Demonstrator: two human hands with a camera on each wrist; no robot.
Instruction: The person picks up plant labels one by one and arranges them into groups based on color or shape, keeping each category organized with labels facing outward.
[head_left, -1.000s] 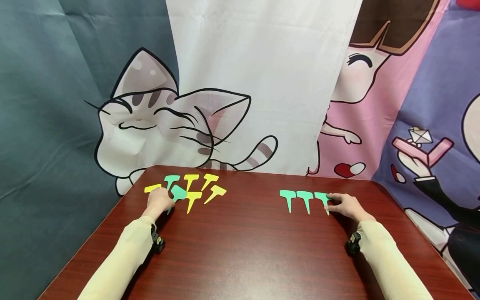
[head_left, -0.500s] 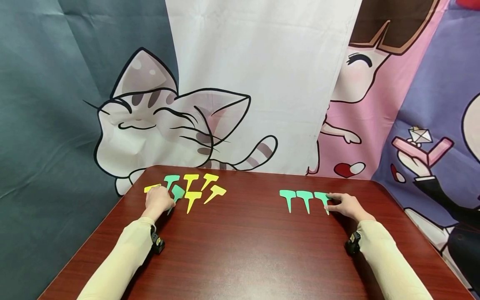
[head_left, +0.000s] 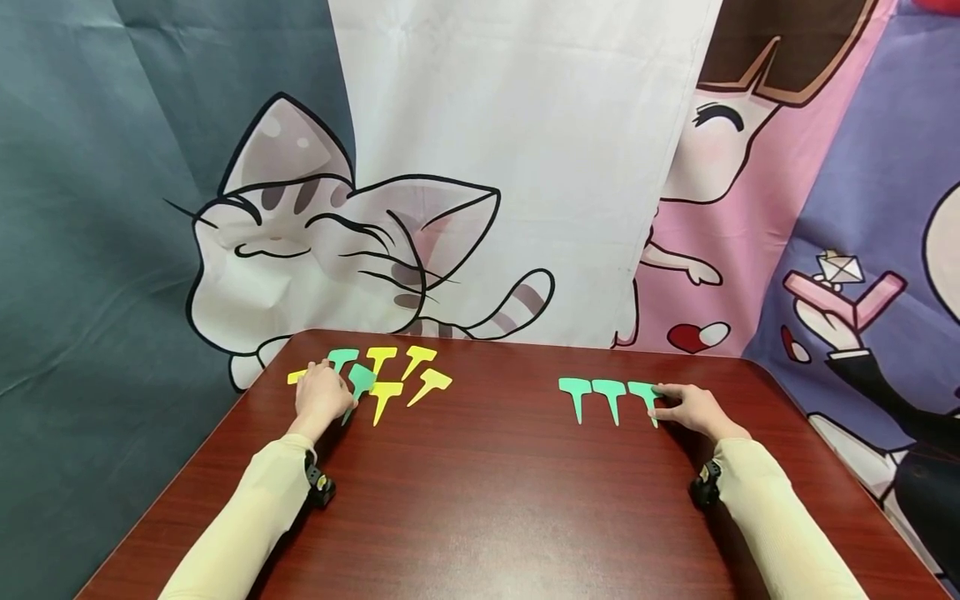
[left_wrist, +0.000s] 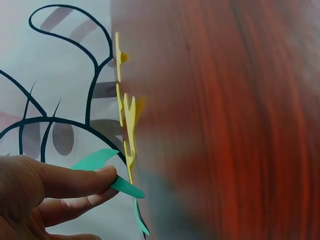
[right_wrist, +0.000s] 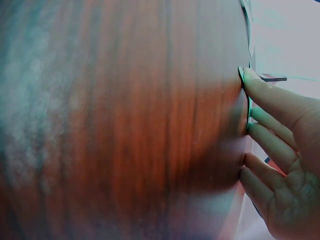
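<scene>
My left hand [head_left: 322,396] pinches a green T-shaped plant label [head_left: 362,379] between thumb and fingertips. In the left wrist view this label [left_wrist: 127,187] tilts close over the table, its stem sticking out past the thumb. Behind that hand lies another green label [head_left: 342,357], and a yellow label [head_left: 297,377] pokes out on its left. Several yellow labels [head_left: 386,392] lie to its right. Across the table, my right hand [head_left: 693,411] rests its extended fingertips and thumb on the rightmost green label [head_left: 643,392] of a row of three.
The other two labels of that row, a left one [head_left: 575,388] and a middle one [head_left: 610,390], lie flat with stems toward me. A brown wooden table [head_left: 480,500] carries everything. Just past its far edge hangs a printed cartoon curtain [head_left: 525,167].
My left hand shifts slightly right and up, carrying the pinched green label along; that label now overlaps the nearest yellow one in the head view. My right hand stays in place.
</scene>
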